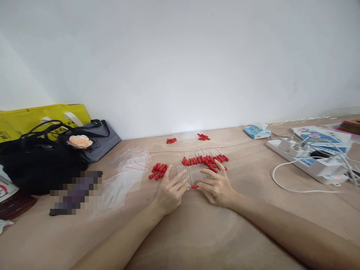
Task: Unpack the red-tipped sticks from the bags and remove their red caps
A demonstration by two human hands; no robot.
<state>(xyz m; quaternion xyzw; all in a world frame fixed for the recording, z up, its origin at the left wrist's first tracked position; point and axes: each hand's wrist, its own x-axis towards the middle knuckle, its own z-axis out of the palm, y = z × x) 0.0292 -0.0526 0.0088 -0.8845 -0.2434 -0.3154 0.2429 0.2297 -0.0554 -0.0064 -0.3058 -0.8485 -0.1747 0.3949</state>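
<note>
My left hand and my right hand rest on the brown table, fingers stretched towards each other across a row of clear glass tubes. A tube with a red cap lies between my fingertips. Beyond the hands lies a row of tubes fitted with red rubber caps. A small heap of loose red caps sits just left of my left hand. Further back are more clear tubes and two little groups of red caps.
Clear zip bags lie to the left, beside a black bag, a striped bag and a yellow bag. On the right stand a white power strip with cables, a tissue pack and printed sheets.
</note>
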